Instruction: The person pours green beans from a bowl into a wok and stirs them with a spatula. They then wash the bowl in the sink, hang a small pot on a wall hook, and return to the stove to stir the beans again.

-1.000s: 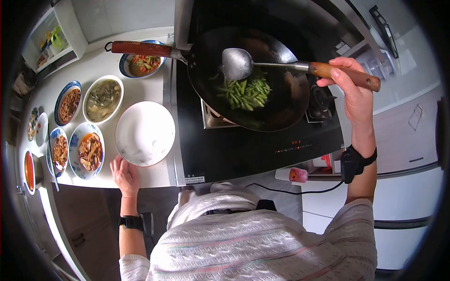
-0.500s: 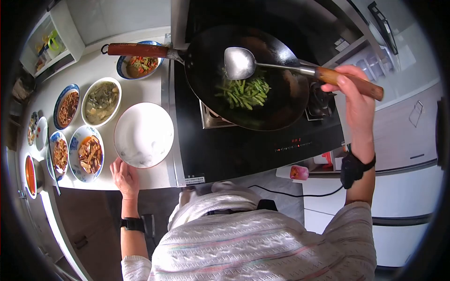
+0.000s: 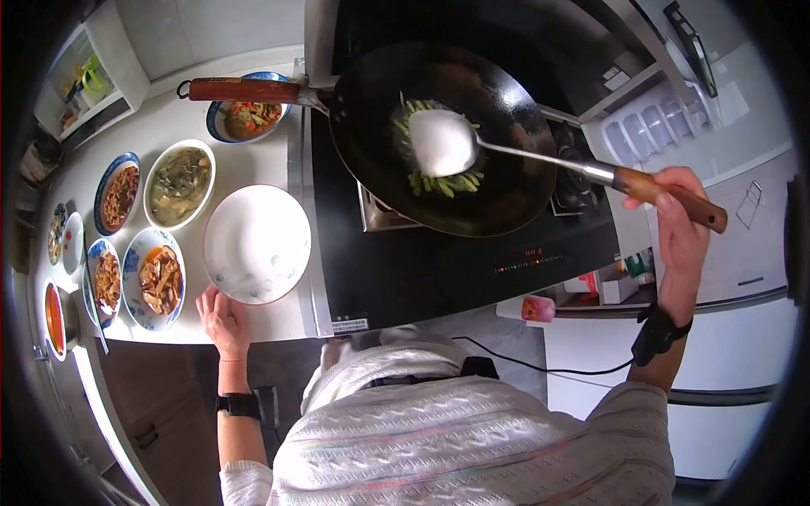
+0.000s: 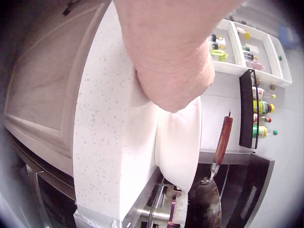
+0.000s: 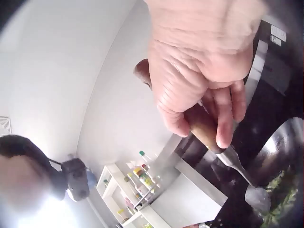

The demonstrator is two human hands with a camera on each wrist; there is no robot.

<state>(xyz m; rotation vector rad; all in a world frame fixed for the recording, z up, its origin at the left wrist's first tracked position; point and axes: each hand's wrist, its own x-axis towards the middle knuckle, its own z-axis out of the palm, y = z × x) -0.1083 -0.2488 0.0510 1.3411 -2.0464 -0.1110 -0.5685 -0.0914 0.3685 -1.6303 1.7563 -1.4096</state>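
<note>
In the head view my right hand [image 3: 682, 223] grips the wooden handle of a metal wok spatula [image 3: 443, 143]. Its broad blade lies over cut green beans [image 3: 451, 185], hiding part of them, inside a dark wok [image 3: 506, 198] on the cooktop. The right wrist view shows thumb and fingers of my right hand [image 5: 202, 80] around that handle. My left hand [image 3: 224, 323] rests on the counter edge, its fingers loosely bent right at the near rim of a white bowl [image 3: 257, 244]. From the left wrist, the fingertips are hidden behind the hand.
Several filled dishes stand left on the counter [image 3: 198, 287], among them a soup bowl [image 3: 180, 185] and a blue-patterned bowl of meat [image 3: 135, 304]. The wok's red-brown handle [image 3: 240, 89] juts left over another bowl. A black cable [image 3: 540, 364] runs to the right wrist.
My right hand has moved right and toward me, and the spatula's blade has come down over the green beans, turned another way. The left hand stays by the white bowl.
</note>
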